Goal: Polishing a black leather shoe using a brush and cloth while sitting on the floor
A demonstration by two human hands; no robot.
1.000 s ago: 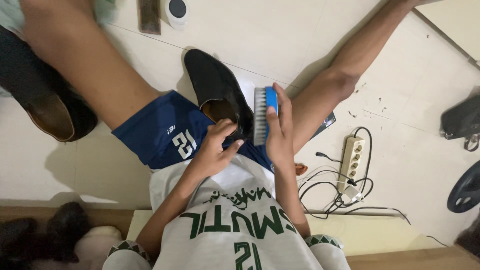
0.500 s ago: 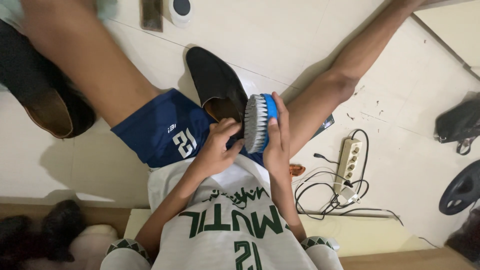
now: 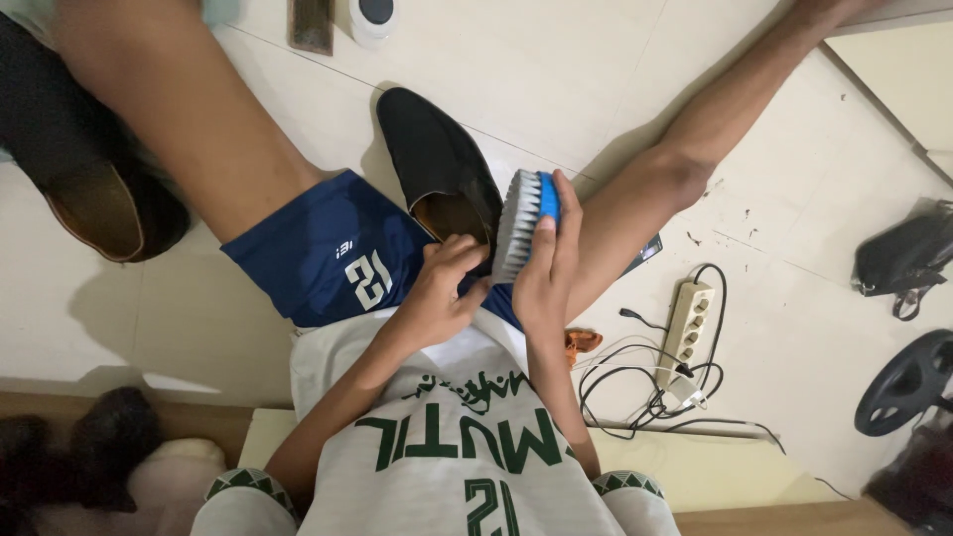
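Note:
I sit on the tiled floor with my legs spread. A black leather shoe (image 3: 432,159) lies between them, toe pointing away. My left hand (image 3: 442,293) grips the shoe at its heel opening. My right hand (image 3: 544,273) holds a blue brush with pale bristles (image 3: 523,220), bristles pressed against the shoe's right side near the opening.
A second dark shoe (image 3: 94,203) lies at the left beside my thigh. A white power strip (image 3: 685,323) with tangled black cables sits at the right. A black bag (image 3: 908,258) and a dark wheel-shaped object (image 3: 908,382) are at the far right. A small round tin (image 3: 372,15) stands at the top.
The brush has turned and slid against the shoe's side, its bristles now facing left toward the shoe. My left hand keeps its hold at the heel.

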